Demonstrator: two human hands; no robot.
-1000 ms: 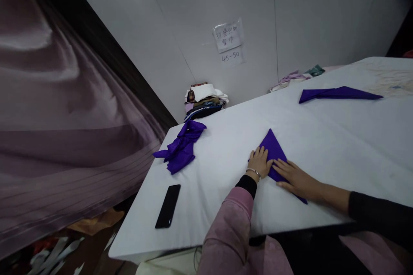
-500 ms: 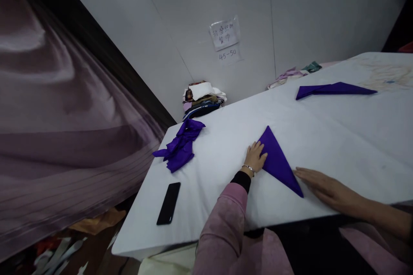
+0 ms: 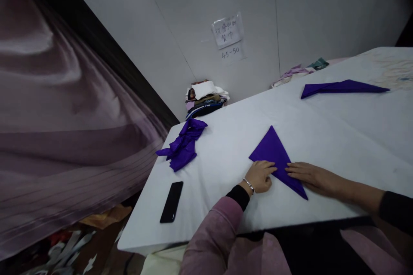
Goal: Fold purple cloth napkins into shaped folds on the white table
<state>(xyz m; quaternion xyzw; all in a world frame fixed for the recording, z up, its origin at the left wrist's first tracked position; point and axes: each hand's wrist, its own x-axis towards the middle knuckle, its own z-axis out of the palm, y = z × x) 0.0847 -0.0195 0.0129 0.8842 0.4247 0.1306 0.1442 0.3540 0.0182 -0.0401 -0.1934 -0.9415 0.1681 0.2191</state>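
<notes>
A purple cloth napkin [image 3: 272, 148], folded into a triangle, lies flat on the white-covered table [image 3: 226, 146] before me. At its lower left edge is my left hand [image 3: 260, 176], with a silver bracelet at the wrist; the fingers are stretched out and their tips rest on the cloth. My right hand [image 3: 314, 177] comes in from the right, held flat, its fingertips touching the napkin's right edge. Neither hand grips anything. A second, narrowly folded purple napkin [image 3: 345, 88] lies farther back on the right.
Crumpled purple cloths [image 3: 183, 144] lie at the table's left end, with a black phone [image 3: 171, 202] nearer me. Folded fabrics [image 3: 206, 99] are stacked by the wall, and more cloths [image 3: 300, 72] sit behind the far edge. A pinkish curtain [image 3: 80, 137] hangs at left.
My left hand has slid down from the napkin's left corner to its lower edge. My right hand has moved left, so its fingertips now lie on the cloth. The view has shifted slightly.
</notes>
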